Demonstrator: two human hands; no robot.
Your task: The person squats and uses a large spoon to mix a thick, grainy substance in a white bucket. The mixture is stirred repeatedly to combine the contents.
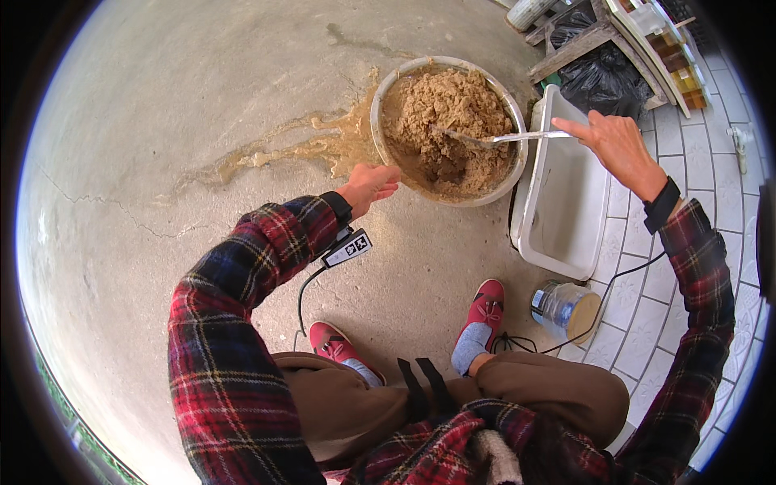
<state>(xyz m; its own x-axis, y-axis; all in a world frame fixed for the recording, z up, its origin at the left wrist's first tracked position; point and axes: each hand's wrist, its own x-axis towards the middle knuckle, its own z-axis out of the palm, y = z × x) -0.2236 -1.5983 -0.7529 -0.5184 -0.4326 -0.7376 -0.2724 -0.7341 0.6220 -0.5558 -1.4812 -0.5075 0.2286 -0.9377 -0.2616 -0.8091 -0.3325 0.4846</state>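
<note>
A round metal basin (377,124) stands on the concrete floor, heaped with a wet, crumbly brown mixture (454,100). My right hand (624,151) is closed around the handle end of a long metal utensil (527,137), its index finger laid along the shaft. The utensil reaches over the basin's right rim, and its head is partly buried in the mixture, so its full shape is hidden. My left hand (371,187) is at the basin's lower left rim, with its fingertips at the edge; whether they grip it is unclear.
Right of the basin lies a white plastic tub (567,212). A clear plastic container (561,310) is near my right shoe (487,309). Beyond are a wooden frame (573,51) and black plastic bags (606,79). Brown liquid (339,142) streaks the floor leftward. A black cable (624,273) hangs by my right arm.
</note>
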